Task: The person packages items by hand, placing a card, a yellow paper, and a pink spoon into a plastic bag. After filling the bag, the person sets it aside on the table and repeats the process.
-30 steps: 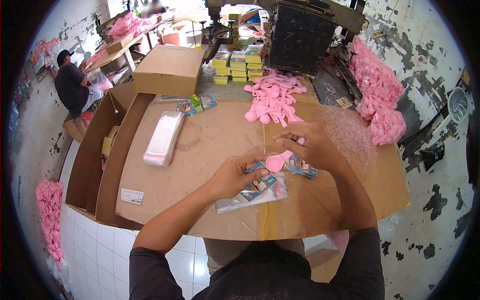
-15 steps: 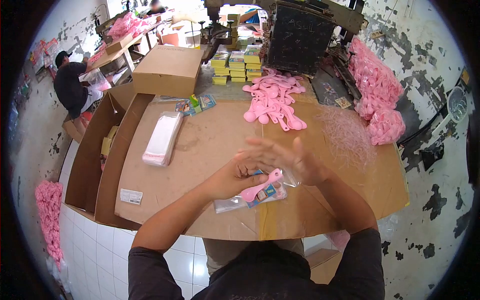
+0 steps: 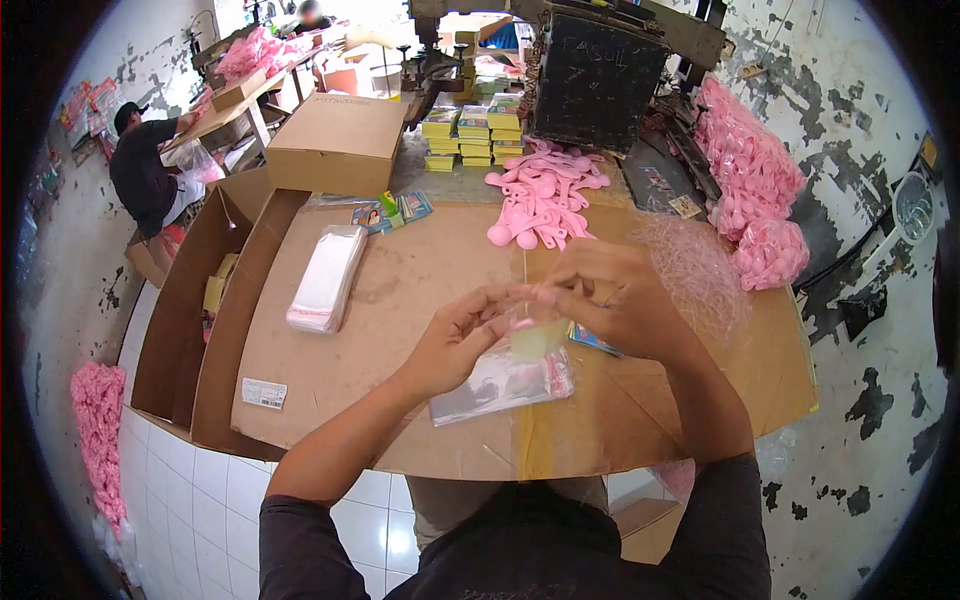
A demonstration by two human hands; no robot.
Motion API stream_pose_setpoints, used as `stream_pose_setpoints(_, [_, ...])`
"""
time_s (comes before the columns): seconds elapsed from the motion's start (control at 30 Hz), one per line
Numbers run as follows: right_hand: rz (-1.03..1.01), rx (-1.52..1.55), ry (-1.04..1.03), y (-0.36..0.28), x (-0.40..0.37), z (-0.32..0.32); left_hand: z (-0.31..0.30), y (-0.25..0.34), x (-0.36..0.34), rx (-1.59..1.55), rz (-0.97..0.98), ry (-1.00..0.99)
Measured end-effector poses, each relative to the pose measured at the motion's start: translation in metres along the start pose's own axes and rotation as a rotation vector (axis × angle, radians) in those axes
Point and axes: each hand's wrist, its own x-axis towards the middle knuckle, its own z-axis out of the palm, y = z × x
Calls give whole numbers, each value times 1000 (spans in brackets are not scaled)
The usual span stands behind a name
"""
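Note:
My left hand [image 3: 463, 335] and my right hand [image 3: 610, 300] meet above the middle of the cardboard-topped table. Fingertips of both are pinched together on a blurred clear bag with a pale yellow-green piece [image 3: 538, 341] hanging in it; a bit of pink shows at its top. Beneath lies a stack of clear plastic bags [image 3: 485, 387]. A blue card [image 3: 594, 341] rests beside the stack, partly under my right hand. Past my right hand is a heap of pink spoons [image 3: 545, 190].
Another bag stack [image 3: 328, 278] lies left, near blue cards [image 3: 408, 208]. A closed carton [image 3: 335, 140], yellow card stacks [image 3: 474, 122] and a black machine [image 3: 590, 85] stand behind. Plastic strips [image 3: 695, 270] lie right. A seated person [image 3: 148, 170] is at far left.
My hands have come together and lifted the item off the bag stack. The pink spoon and blue card no longer lie on that stack. The seated person's arm has reached forward.

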Motion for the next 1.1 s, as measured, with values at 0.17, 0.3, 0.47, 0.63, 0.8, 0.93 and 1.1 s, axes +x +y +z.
stream_pose_setpoints(0.17, [175, 47, 16, -5, -3, 3, 15, 10, -8, 322, 113, 44])
stream_pose_setpoints(0.3, [86, 1, 78, -2, -6, 10, 16, 5, -7, 252, 1, 121])
stream_pose_setpoints(0.47, [-184, -386, 291, 0, -3, 20, 18, 13, -6, 172, -62, 186])
stream_pose_setpoints(0.63, [-333, -631, 193, -2, -3, 34, 16, 3, -13, 372, -5, 190])
stream_pose_setpoints(0.8, [-343, -765, 102, 9, -4, 42, 19, 4, -13, 636, 41, 145])
stream_pose_setpoints(0.93, [-212, -618, 182, 21, -4, 34, 20, 12, -9, 600, 7, 121])
stream_pose_setpoints(1.1, [60, -37, 145, 58, -29, -18, 12, 16, -6, 417, -97, 139])
